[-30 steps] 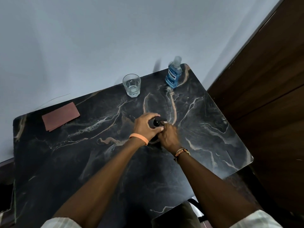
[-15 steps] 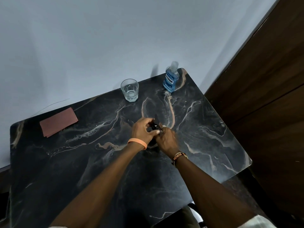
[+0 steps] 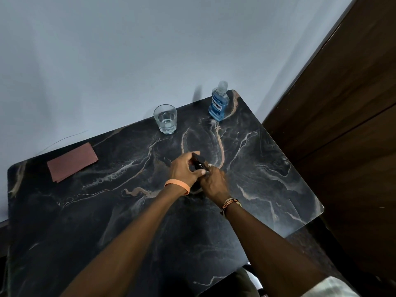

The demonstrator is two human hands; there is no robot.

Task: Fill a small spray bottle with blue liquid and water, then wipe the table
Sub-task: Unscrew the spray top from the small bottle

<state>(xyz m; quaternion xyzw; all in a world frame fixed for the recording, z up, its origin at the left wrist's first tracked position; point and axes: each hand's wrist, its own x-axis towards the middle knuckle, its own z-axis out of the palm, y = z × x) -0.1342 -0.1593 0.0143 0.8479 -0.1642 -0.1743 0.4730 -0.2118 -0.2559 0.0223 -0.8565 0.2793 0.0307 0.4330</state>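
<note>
We see both hands meet mid-table (image 3: pixel 267 172) on the small black spray bottle (image 3: pixel 198 163): the left hand (image 3: pixel 185 170) curls around its top, and the right hand (image 3: pixel 214 183) grips it from just beside. Beyond the hands stand a glass of water (image 3: pixel 165 118) and the blue liquid bottle (image 3: pixel 218 102). Far off to the left hand's side lies a reddish cloth (image 3: pixel 71 161). Nothing lies between.

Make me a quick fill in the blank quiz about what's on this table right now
1. Both hands grip a small black ____ at the table's middle.
2. The glass holds clear ____.
3. The bottle in the far corner holds ____ liquid.
4. The cloth lies nearest the ____ hand.

Missing words: spray bottle; water; blue; left
</note>
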